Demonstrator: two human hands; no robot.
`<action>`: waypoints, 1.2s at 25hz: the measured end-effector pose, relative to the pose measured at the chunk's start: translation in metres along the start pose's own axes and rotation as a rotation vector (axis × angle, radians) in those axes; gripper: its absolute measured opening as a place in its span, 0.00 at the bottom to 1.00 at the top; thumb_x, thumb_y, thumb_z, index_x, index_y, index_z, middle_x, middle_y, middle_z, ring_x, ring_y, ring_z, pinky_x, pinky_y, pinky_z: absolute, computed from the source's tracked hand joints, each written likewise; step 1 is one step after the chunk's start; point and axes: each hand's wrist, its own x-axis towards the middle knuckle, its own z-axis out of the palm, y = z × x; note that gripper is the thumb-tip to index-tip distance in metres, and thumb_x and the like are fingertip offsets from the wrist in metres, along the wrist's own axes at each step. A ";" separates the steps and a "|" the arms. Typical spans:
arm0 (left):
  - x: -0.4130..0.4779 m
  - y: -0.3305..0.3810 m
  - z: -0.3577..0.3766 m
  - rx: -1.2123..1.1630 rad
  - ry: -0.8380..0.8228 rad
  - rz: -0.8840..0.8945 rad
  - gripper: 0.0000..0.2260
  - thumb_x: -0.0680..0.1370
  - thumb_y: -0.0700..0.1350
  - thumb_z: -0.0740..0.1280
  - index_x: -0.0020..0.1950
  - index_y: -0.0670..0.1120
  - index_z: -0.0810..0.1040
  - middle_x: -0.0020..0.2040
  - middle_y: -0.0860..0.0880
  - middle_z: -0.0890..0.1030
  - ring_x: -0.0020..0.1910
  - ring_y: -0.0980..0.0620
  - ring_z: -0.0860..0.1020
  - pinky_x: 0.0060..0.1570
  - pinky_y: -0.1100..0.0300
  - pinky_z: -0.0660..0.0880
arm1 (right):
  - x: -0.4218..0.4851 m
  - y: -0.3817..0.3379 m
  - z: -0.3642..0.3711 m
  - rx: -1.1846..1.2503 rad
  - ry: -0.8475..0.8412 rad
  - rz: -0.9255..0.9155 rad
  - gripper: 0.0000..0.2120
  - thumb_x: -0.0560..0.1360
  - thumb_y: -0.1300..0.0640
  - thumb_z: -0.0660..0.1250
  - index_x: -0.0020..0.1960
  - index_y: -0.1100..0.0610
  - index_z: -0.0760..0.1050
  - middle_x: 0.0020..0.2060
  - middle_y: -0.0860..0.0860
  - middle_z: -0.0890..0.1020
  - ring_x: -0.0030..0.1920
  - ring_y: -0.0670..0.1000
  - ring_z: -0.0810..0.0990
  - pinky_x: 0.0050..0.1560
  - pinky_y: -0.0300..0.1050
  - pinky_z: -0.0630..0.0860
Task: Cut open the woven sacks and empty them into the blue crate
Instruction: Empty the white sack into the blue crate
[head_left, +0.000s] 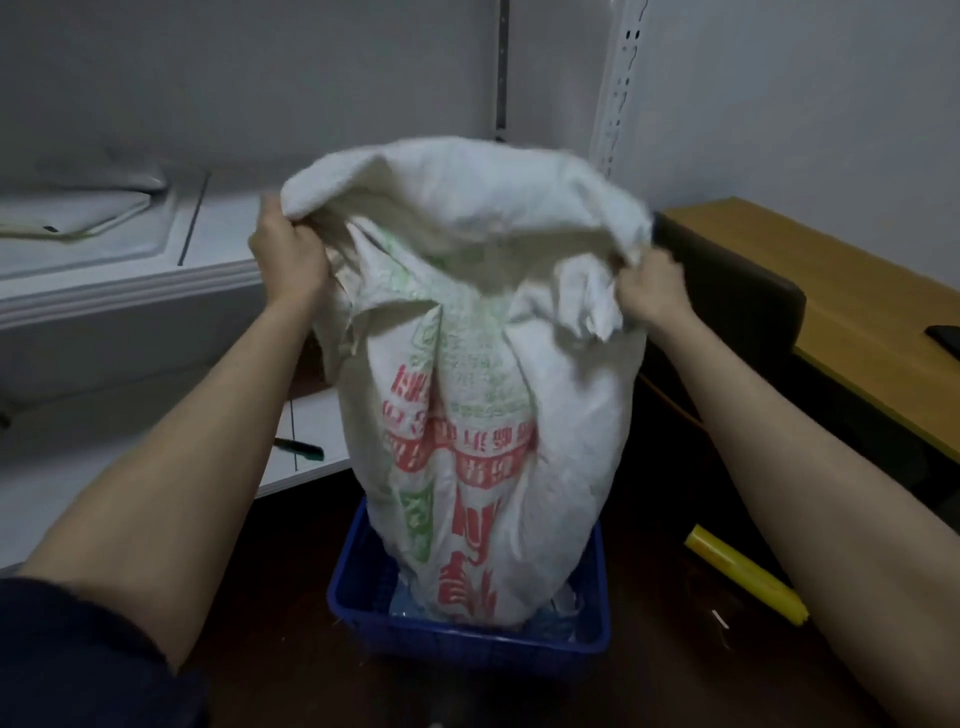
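Woven white fabric bunches in both hands: the left hand and right hand each grip an upper corner of the sack. The sack hangs upright beneath them, equally near both, with its lower end inside the blue crate. Its mouth is hidden, and the contents are barely visible.

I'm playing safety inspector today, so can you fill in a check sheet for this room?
Surface: dark floor under the blue crate.
Job's things: printed woven sack stands in the crate, pale stuff showing at its base.
Clutter: yellow roll on the floor; green-black tool on the low white shelf.
Hands: left hand and right hand each grip the sack's bunched top.
Cables: thin orange line beside the wooden desk, unclear.
Surroundings: grey walls, slotted rail.
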 end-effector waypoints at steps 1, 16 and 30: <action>0.000 -0.005 0.002 -0.003 -0.009 0.000 0.16 0.76 0.34 0.51 0.59 0.37 0.73 0.57 0.39 0.78 0.55 0.44 0.75 0.44 0.66 0.67 | 0.001 0.006 0.004 -0.044 -0.059 -0.017 0.15 0.78 0.63 0.54 0.60 0.64 0.74 0.59 0.62 0.78 0.60 0.61 0.76 0.53 0.46 0.70; -0.051 -0.076 0.034 -0.078 -0.929 0.033 0.40 0.69 0.41 0.75 0.74 0.38 0.55 0.71 0.43 0.62 0.70 0.52 0.63 0.69 0.61 0.62 | -0.028 0.008 0.056 0.268 -0.272 -0.058 0.11 0.78 0.60 0.58 0.48 0.53 0.79 0.46 0.51 0.82 0.48 0.49 0.79 0.49 0.44 0.74; -0.041 -0.086 0.052 0.168 -0.409 -0.050 0.17 0.74 0.38 0.62 0.63 0.39 0.75 0.60 0.44 0.78 0.63 0.46 0.73 0.54 0.61 0.70 | -0.094 0.125 0.122 0.012 -0.872 0.233 0.39 0.68 0.52 0.76 0.72 0.59 0.61 0.66 0.53 0.71 0.65 0.53 0.72 0.64 0.49 0.71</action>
